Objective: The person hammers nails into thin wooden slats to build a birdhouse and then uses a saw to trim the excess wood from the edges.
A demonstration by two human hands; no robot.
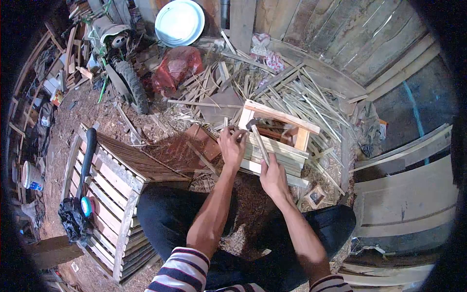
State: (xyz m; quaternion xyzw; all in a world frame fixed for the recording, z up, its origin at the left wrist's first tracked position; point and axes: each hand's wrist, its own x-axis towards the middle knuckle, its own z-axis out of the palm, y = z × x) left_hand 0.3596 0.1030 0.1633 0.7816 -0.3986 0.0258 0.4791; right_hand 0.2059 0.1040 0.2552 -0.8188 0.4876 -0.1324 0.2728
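Head view: right hand with fingers wrapped round the handle of a hammer, its head over the slatted wooden crate, a hold that likely favours short, aimed strokes. Left hand at the crate's left end, fingers curled close to the hammer head, perhaps steadying; cannot tell whether they pinch anything small. Crate lies before the bent legs, presumably for two-handed reach, loose wood strips behind.
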